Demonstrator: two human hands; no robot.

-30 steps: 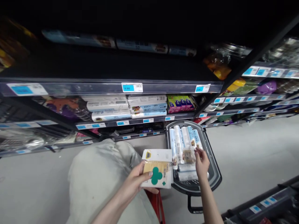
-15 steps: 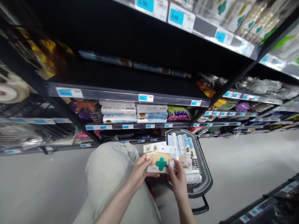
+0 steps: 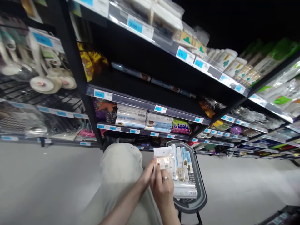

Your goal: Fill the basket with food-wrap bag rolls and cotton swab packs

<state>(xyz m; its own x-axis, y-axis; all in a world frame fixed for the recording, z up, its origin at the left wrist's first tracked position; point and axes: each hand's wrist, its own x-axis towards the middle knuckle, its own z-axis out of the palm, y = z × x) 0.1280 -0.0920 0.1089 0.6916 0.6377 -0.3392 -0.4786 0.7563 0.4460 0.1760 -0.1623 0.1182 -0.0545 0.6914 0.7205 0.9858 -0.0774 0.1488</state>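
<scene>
Both hands meet over a flat white packet with a tan content showing through. My left hand grips its lower left side from underneath. My right hand, a ring on one finger, lies over the packet's front with fingers curled on it. The packet is held just left of a dark shopping basket on the floor. Several long white and blue roll boxes lie in the basket.
Black store shelves with blue price tags rise ahead, holding boxed rolls, a purple-green pack and packets higher up. My knee in light trousers is at lower centre. Grey floor spreads left and right.
The view has tilted upward, showing higher shelves. My right hand left the basket and came onto the packet held by my left hand; it now covers the green clover mark.
</scene>
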